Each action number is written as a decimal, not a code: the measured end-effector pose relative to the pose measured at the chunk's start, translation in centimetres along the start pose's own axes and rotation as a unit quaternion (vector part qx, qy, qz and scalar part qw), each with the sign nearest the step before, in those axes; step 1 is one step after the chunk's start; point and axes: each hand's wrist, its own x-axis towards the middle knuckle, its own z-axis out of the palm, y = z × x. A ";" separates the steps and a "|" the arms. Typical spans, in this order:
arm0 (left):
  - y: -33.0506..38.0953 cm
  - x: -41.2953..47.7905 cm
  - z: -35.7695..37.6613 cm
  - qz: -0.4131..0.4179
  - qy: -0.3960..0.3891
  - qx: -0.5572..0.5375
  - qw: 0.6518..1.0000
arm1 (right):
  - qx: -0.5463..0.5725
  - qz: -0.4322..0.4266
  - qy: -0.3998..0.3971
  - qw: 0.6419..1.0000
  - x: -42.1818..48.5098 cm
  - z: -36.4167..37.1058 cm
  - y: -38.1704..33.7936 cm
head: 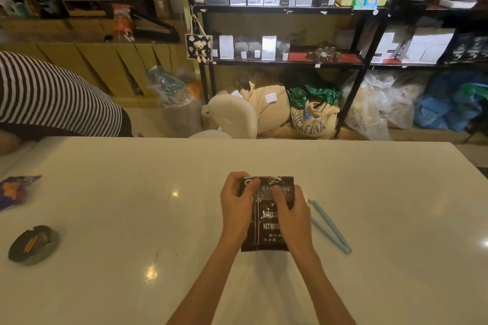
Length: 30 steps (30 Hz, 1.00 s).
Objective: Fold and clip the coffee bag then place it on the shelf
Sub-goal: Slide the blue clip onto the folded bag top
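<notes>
A dark brown coffee bag (265, 235) with white print lies flat on the white table (132, 192), its top end folded over toward me. My left hand (237, 203) grips the bag's upper left edge, thumb pressing on the fold. My right hand (290, 208) grips the upper right side, thumb on the folded part. A long light-blue bag clip (330, 225) lies on the table just right of my right hand, untouched. The black metal shelf (285, 9) stands beyond the table, filled with coffee bags.
A person in a striped shirt (52, 97) leans at the table's far left. A purple snack wrapper (15, 190) and a round dark ashtray (33, 244) sit at the left. Burlap sacks (311, 116) and plastic bags crowd the floor under the shelf.
</notes>
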 end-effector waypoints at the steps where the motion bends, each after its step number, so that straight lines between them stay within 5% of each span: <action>1: -0.2 -0.2 0.1 -0.017 -0.004 -0.021 1.000 | -0.015 -0.003 0.029 0.999 0.0 0.0 0.1; 5: -2.0 -1.6 0.7 -0.044 -0.031 0.042 0.998 | -0.047 -0.008 0.118 0.992 -0.3 0.8 0.3; 8: -3.2 -2.0 0.5 0.011 0.003 0.137 0.991 | -0.035 0.006 0.136 0.990 -0.6 1.5 0.9; 14: -3.8 -1.7 0.1 0.047 0.059 0.157 0.985 | 0.031 0.024 -0.007 0.999 -0.7 0.6 2.4; 18: -5.5 -2.3 -0.1 0.050 0.048 0.122 0.990 | -0.109 -0.008 0.062 0.992 -1.1 1.1 4.8; 21: -6.9 -2.6 -1.1 0.080 -0.005 0.133 0.988 | -0.091 0.032 0.107 0.990 -1.4 1.7 5.4; 25: -7.9 -2.4 -1.4 0.084 -0.021 0.156 0.984 | -0.050 0.050 0.038 0.997 -0.7 1.4 5.7; 28: -8.3 -2.6 -1.3 0.073 -0.009 0.151 0.986 | -0.091 -0.005 -0.028 0.995 0.0 -1.0 6.3; 30: -8.5 -2.7 -1.5 0.064 -0.016 0.142 0.988 | -0.213 -0.097 0.009 0.972 0.3 -5.1 7.4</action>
